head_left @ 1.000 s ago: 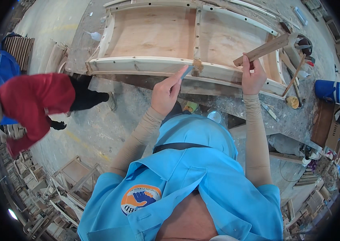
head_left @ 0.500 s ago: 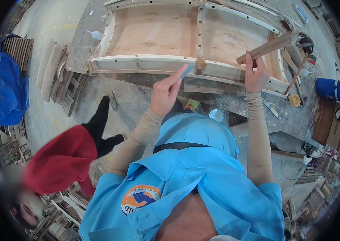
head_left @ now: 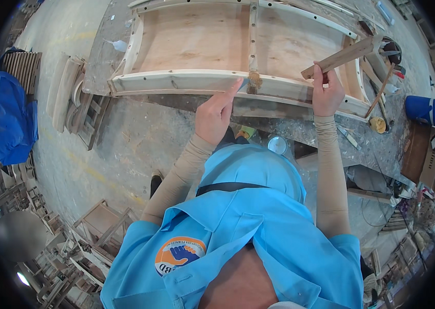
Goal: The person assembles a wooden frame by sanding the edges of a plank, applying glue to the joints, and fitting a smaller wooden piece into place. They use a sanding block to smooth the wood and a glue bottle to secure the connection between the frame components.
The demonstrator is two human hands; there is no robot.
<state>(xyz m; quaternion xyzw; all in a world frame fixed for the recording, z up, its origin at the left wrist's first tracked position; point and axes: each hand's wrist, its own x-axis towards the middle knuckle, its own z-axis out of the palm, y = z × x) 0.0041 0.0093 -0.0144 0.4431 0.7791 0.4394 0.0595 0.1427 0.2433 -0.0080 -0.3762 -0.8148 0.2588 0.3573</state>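
Left hand (head_left: 214, 116): pinching blue piece (head_left: 244, 83); right hand (head_left: 329, 97): pinching wooden strip (head_left: 350, 54). Done: brown paste (head_left: 255, 82) near table's (head_left: 97, 69) front edge; remainder unclear.

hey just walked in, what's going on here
A person in a blue shirt is at a wooden frame lying on a bench. The left hand pinches a thin blue piece right by a brown patch on the near rail; whether it touches is unclear. The right hand holds a wooden strip by one end, over the frame's right part. A tan pot sits on the bench to the right.
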